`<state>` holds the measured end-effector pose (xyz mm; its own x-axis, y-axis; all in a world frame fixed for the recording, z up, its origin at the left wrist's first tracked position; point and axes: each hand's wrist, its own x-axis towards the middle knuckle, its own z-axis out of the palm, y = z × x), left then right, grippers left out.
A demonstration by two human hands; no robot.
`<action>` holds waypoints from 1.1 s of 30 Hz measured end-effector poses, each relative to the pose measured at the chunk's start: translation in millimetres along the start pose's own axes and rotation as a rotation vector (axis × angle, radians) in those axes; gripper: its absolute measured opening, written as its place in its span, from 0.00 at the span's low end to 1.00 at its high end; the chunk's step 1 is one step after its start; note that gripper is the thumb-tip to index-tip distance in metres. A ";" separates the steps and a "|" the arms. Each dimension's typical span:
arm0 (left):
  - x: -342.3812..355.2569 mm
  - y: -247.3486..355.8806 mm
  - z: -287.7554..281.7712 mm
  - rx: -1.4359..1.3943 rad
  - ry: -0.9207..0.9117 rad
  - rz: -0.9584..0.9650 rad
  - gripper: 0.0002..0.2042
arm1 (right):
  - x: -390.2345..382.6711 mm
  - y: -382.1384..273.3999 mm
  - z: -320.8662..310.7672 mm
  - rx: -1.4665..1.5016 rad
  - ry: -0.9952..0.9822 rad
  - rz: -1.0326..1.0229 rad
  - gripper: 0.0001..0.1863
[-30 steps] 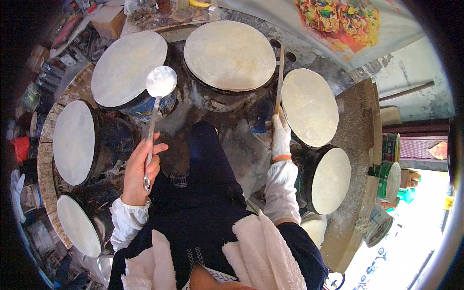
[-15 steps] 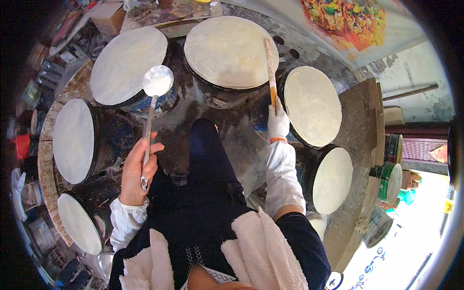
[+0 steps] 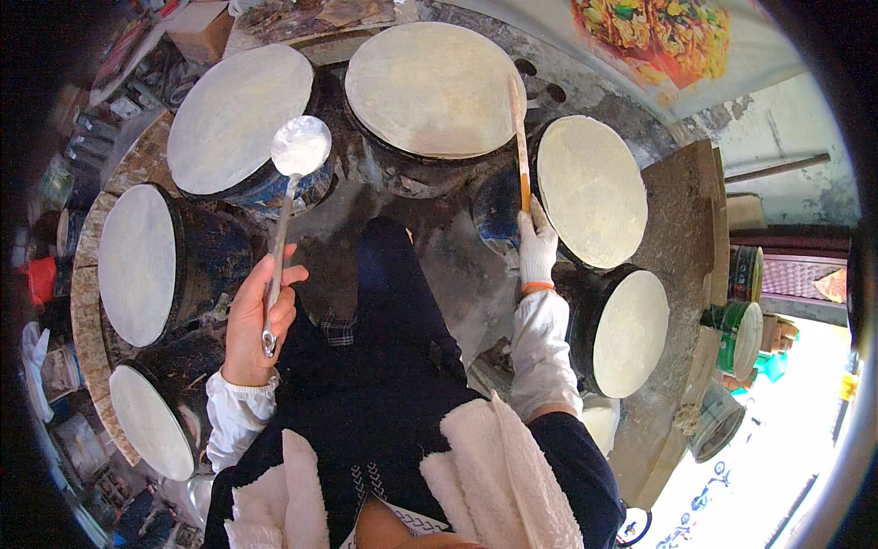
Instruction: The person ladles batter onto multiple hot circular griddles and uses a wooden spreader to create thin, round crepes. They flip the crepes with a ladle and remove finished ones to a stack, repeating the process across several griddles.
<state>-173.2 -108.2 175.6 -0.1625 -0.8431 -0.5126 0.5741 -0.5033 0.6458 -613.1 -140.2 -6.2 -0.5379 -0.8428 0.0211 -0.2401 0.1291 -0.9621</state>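
Note:
My bare left hand (image 3: 259, 320) grips a long metal ladle (image 3: 282, 229), its bowl coated in white and over the edge of the upper-left round disc (image 3: 233, 114). My right hand (image 3: 536, 240), in a white glove, holds a flat wooden stick (image 3: 521, 151) reaching up to the right edge of the upper-middle disc (image 3: 425, 87); whether it touches cannot be told. Beside that hand are two more pale discs on dark drums, one upper right (image 3: 590, 188), one lower right (image 3: 629, 334). Others on the left (image 3: 135, 265) complete an arc around my legs.
A curved, worn ledge (image 3: 87, 329) runs behind the left drums, with clutter beyond. Brown boards (image 3: 672, 220) stand at the right, beside green cans (image 3: 736, 339) and a bright opening. A cardboard box (image 3: 197, 32) sits upper left, a printed sheet (image 3: 649, 41) upper right.
The stick's tip has swung leftward from beside the upper-middle disc to over its right edge. My right hand has shifted slightly with it. The ladle has risen a little in the picture.

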 end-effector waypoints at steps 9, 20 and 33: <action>-2.4 -1.3 2.0 -0.031 -0.014 0.017 0.20 | 42.0 -1.9 14.7 -0.358 -0.057 -0.040 0.26; -10.0 -0.5 -2.0 -0.001 -0.011 -0.028 0.20 | -44.5 -41.8 -35.7 0.432 -0.150 0.445 0.21; -15.6 -2.6 -0.3 0.004 -0.044 -0.093 0.21 | -58.2 -22.8 -18.8 -0.033 -0.015 0.043 0.26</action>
<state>-172.0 -93.7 181.7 -0.2499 -0.7999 -0.5456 0.5517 -0.5807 0.5987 -591.5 -84.4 19.6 -0.5361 -0.8438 -0.0245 -0.2433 0.1822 -0.9527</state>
